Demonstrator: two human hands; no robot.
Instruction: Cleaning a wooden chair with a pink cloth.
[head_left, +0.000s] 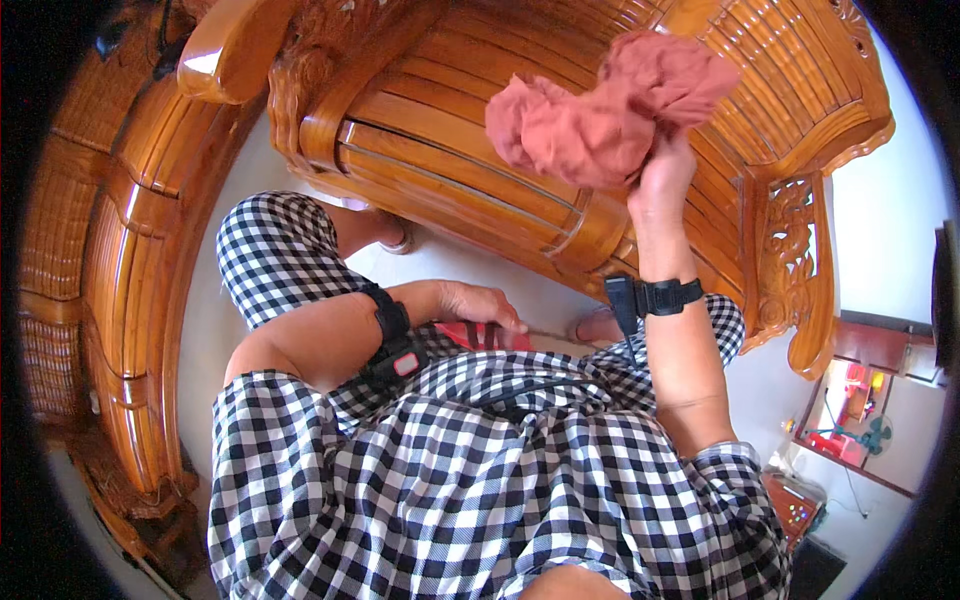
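My right hand (666, 176) is raised over the seat of a varnished wooden bench (427, 142), gripping a bunched salmon-red cloth (585, 131). The cloth hangs out in two crumpled lobes above the seat slats, and it hides most of my fingers. Low over my lap is my left hand (480, 304), back upward and fingers loosely curled. Just beneath it lies a red object with dark bands (487, 336), mostly covered by my hand and clothing. Whether my left fingers hold any of it cannot be seen.
A second wooden bench (127, 300) runs along the left side. The near bench has a rounded armrest (232, 56) and a carved openwork end panel (793, 232). Pale floor (225, 165) shows between the benches. At far right is a green fan (874, 435).
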